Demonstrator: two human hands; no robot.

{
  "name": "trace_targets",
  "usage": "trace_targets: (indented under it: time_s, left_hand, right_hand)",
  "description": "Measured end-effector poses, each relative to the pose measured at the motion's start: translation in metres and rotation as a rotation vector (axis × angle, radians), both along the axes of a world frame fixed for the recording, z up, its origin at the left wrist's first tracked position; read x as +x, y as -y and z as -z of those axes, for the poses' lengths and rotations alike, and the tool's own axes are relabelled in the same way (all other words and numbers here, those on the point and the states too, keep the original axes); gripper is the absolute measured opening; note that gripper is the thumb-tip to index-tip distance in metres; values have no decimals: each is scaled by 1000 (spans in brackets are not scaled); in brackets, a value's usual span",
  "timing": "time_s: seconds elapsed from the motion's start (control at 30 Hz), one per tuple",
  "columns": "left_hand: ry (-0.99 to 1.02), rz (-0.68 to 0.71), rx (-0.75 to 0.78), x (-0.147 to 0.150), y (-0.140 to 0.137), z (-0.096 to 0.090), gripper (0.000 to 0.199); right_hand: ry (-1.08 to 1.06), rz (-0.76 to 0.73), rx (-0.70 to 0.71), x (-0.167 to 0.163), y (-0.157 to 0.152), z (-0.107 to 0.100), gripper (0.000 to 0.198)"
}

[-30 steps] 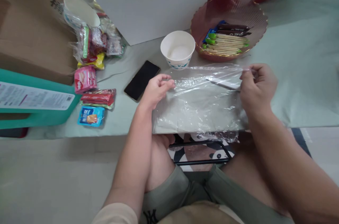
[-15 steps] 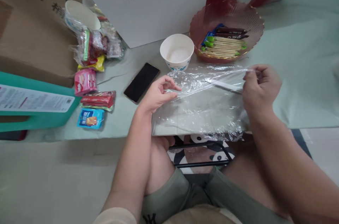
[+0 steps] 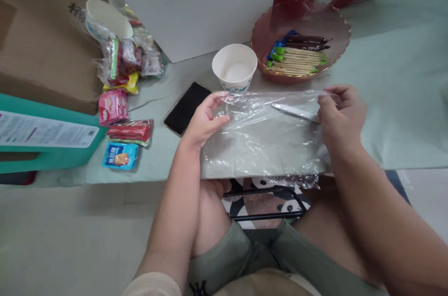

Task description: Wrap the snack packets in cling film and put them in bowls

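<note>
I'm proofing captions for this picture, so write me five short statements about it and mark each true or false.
1. The right hand grips clear plastic. True.
2. The left hand is clenched into a fist. False: the left hand's thumb and fingers stand apart.
3. The white paper bowl stands upright. True.
4. The phone lies right of the white paper bowl. False: the phone lies left of it.
5. Pale sticks lie in the pink bowl. True.

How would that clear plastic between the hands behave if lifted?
Likely floppy: the clear plastic is wrinkled and hangs crumpled over the near edge of the table. Probably light, as it looks thin and see-through. Its glossy glints suggest it may be slippery.
</note>
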State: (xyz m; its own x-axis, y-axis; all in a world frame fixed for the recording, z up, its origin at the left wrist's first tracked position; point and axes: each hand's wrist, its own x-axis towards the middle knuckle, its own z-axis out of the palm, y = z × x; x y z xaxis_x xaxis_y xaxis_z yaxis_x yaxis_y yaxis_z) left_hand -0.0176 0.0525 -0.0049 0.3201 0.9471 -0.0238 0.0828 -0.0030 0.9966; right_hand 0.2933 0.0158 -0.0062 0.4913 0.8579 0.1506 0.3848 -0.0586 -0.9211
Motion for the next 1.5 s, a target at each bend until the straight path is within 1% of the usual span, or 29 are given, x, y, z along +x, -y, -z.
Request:
trace_targets:
  time_s: [0.07,0.1,0.17,0.23,0.33,0.43,0.5,0.57,0.63,0.67,0.77,0.8,0.83,0.97,1.07,1.1,1.17,1.23,1.3,1.4,1.5]
  left_hand:
    - [-59,-77,-30,0,0,1,72]
    - [-101,-109,-19,0,0,2,75]
    - [-172,-151,47,3,0,4,82]
    - [-199,-162,119,5,-2,6,89]
    - [-188,-186,150,9,-6,10,94]
    - [-177,-251,153,12,-10,14,96]
    - [-178,-299,173,14,-11,16,97]
    - [-187,-352,204,16,-11,16,96]
    - [-200,-394,248,17,-10,15,87]
    - [-213,-402,275,18,-9,13,77]
    - [-289,-378,358,20,-6,7,33]
    - [-321,-371,385,20,-4,5,20]
    - [-350,-370,414,19,-3,2,13]
    - [-420,-410,558,11,10,-5,9]
    - [-501,-442,665,1,28,-13,5]
    - [-518,-428,696,-3,35,-16,4]
    - [-526,-343,734,-9,49,-21,3]
    - [-552,-231,711,-14,61,-24,4]
    - [-598,-148,644,-18,70,-25,7]
    - [-664,-77,555,-21,80,-26,9]
    - [-747,-6,458,-25,86,-26,8]
  right_hand:
    - [-66,28,1,0,0,0,15]
    - [-93,44,22,0,0,-1,14]
    - [-100,25,82,-2,1,-2,11]
    - [-64,-1,153,-4,4,-4,9]
    - [31,-60,238,-9,13,-6,9]
    - [112,-193,357,-14,25,-12,9]
    - [149,-346,454,-17,36,-18,13]
    - [196,-513,498,-19,47,-24,18]
    - [254,-642,484,-19,56,-28,19]
    - [287,-681,462,-18,59,-28,18]
    - [390,-714,386,-20,63,-25,16]
    - [424,-714,363,-21,63,-24,15]
    - [448,-719,351,-22,63,-23,15]
    - [499,-796,377,-27,63,-22,18]
    - [534,-845,376,-24,64,-24,17]
    - [537,-857,364,-21,65,-24,16]
    - [531,-888,323,-14,66,-25,14]
    - [531,-936,274,-7,68,-25,12]
    - [543,-1008,237,0,69,-25,10]
    - [581,-1109,161,7,73,-24,11]
    - [626,-1169,61,12,78,-24,14]
